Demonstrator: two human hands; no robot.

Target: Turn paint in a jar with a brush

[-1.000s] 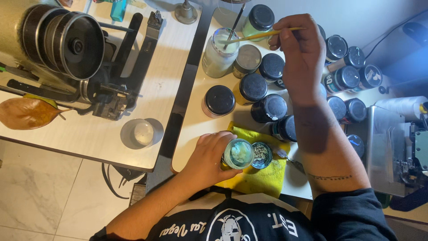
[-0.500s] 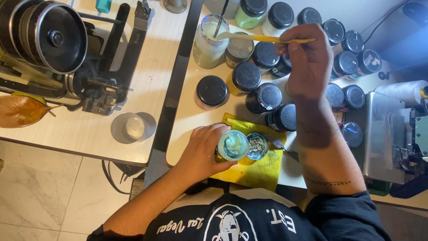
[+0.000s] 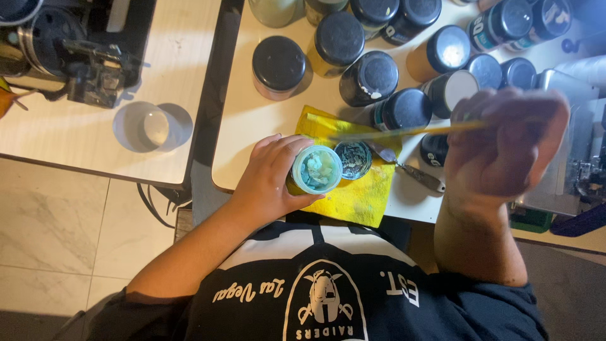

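Note:
My left hand (image 3: 268, 180) grips an open jar (image 3: 315, 169) with pale blue-green paint inside, standing on a yellow cloth (image 3: 353, 189) at the table's near edge. Its lid (image 3: 353, 159) lies face up right beside it on the cloth. My right hand (image 3: 505, 148), blurred by motion, holds a thin yellow-handled brush (image 3: 404, 131) level above the cloth, tip pointing left over the lid. A small palette knife (image 3: 407, 169) lies on the table just right of the cloth.
Several black-lidded paint jars (image 3: 369, 77) crowd the white table (image 3: 252, 120) behind the cloth. A clear glass (image 3: 151, 127) and black camera gear (image 3: 76, 57) sit on the left table. A metal device (image 3: 568, 158) stands at the right. Tiled floor (image 3: 57, 240) lies below left.
My right hand has drawn the brush back from the far water jar toward me, now over the cloth. The view has tilted closer to the near edge. My left hand keeps its grip.

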